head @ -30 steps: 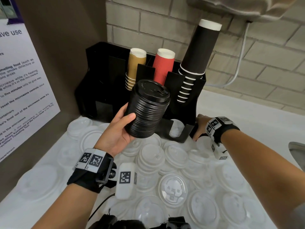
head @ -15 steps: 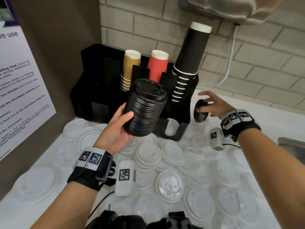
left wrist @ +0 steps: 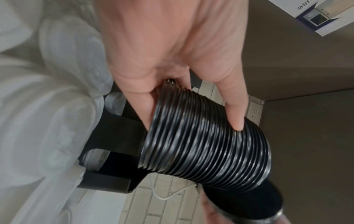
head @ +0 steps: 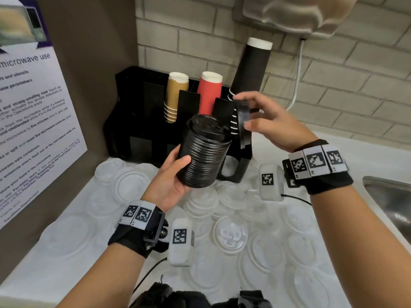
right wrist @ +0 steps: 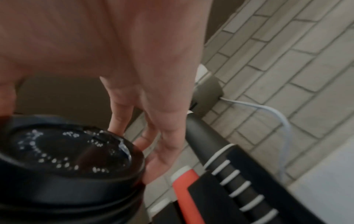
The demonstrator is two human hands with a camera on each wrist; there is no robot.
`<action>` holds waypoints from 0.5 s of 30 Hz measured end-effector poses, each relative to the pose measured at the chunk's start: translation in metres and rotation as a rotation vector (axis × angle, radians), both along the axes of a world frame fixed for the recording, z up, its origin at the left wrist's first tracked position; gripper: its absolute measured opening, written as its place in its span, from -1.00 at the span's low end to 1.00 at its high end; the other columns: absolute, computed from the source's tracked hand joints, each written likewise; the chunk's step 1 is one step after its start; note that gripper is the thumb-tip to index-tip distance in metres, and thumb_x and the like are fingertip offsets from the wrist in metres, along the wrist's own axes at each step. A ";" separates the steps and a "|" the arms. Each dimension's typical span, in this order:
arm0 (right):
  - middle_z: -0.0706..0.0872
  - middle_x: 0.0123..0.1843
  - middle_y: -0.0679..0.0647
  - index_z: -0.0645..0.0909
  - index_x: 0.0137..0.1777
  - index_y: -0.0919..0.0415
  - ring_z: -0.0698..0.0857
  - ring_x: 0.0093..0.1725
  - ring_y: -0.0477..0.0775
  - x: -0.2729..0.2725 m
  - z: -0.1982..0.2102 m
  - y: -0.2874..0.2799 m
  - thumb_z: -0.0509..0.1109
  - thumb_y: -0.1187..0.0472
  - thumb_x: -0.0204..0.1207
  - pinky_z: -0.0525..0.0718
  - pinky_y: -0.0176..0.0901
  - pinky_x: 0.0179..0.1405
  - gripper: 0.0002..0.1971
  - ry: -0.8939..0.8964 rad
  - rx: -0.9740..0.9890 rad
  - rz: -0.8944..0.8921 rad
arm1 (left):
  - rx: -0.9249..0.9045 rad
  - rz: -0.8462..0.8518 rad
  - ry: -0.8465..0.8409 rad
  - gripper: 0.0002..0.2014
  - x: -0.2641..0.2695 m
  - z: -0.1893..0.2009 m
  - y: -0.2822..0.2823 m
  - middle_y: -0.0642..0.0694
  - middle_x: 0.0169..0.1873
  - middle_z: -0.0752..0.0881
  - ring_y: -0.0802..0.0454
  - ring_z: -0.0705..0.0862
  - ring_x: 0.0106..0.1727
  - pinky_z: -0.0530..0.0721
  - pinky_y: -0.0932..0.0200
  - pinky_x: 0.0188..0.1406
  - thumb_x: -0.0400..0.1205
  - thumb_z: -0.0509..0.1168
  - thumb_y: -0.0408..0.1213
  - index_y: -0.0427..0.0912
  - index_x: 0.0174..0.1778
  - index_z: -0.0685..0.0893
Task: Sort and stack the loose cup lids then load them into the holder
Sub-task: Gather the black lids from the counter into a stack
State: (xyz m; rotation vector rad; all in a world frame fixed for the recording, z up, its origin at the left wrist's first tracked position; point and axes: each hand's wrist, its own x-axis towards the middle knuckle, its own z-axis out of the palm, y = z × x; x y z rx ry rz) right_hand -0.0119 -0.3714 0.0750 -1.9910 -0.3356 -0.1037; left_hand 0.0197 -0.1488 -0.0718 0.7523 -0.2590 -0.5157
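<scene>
Left hand (head: 171, 185) fingers wrap a tall stack of black lids (head: 203, 152). At its two o'clock, right hand (head: 270, 123) fingers pinch one black lid (head: 243, 113) on edge.

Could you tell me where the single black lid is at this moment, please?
In the head view the single black lid is pinched edge-on in the right hand, in the air just right of the top of the black lid stack held by the left hand.

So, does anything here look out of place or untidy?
Yes. Many clear lids lie scattered loose over the white counter instead of in the black holder, and the tall black cup stack leans to the right.
</scene>
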 end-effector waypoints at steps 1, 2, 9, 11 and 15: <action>0.55 0.08 -0.04 0.52 0.27 -0.09 0.66 -0.03 -0.11 -0.003 0.006 0.008 0.40 0.28 0.33 0.65 -0.22 0.04 -0.50 -0.009 -0.060 0.018 | 0.000 -0.001 0.003 -0.25 -0.003 0.000 0.000 -0.21 0.39 0.63 -0.16 0.64 0.38 0.74 -0.04 0.09 0.43 0.43 -0.22 -0.13 0.58 0.40; 0.56 0.04 -0.13 0.52 0.27 -0.13 0.64 -0.03 -0.18 -0.005 0.011 0.016 0.41 0.26 0.32 0.62 -0.28 0.03 -0.49 -0.015 -0.115 0.027 | 0.002 -0.004 0.002 -0.25 -0.005 -0.001 0.001 -0.23 0.41 0.62 -0.17 0.64 0.38 0.75 -0.05 0.10 0.42 0.43 -0.23 -0.13 0.58 0.40; 0.65 0.23 0.08 0.62 0.29 0.01 0.63 0.18 -0.09 -0.008 0.026 0.049 0.48 0.30 0.40 0.58 -0.42 0.10 -0.56 -0.021 -0.448 0.124 | 0.039 -0.036 -0.018 -0.33 -0.019 -0.002 0.009 -0.23 0.41 0.61 -0.17 0.63 0.38 0.75 -0.02 0.11 0.49 0.35 -0.30 -0.11 0.58 0.39; 0.66 0.25 0.00 0.63 0.30 -0.03 0.62 0.22 -0.14 -0.009 0.027 0.053 0.47 0.28 0.39 0.59 -0.41 0.12 -0.54 -0.009 -0.513 0.159 | 0.047 -0.029 -0.018 -0.34 -0.022 -0.002 0.012 -0.21 0.39 0.63 -0.15 0.65 0.36 0.74 -0.01 0.09 0.50 0.35 -0.30 -0.10 0.58 0.40; 0.65 0.22 -0.10 0.63 0.28 -0.11 0.63 0.21 -0.09 -0.011 0.025 0.059 0.51 0.26 0.37 0.63 -0.39 0.09 -0.53 -0.022 -0.539 0.173 | 0.045 0.005 -0.012 -0.36 -0.027 -0.002 0.016 -0.19 0.34 0.67 -0.13 0.68 0.32 0.74 0.00 0.06 0.51 0.35 -0.29 -0.10 0.57 0.41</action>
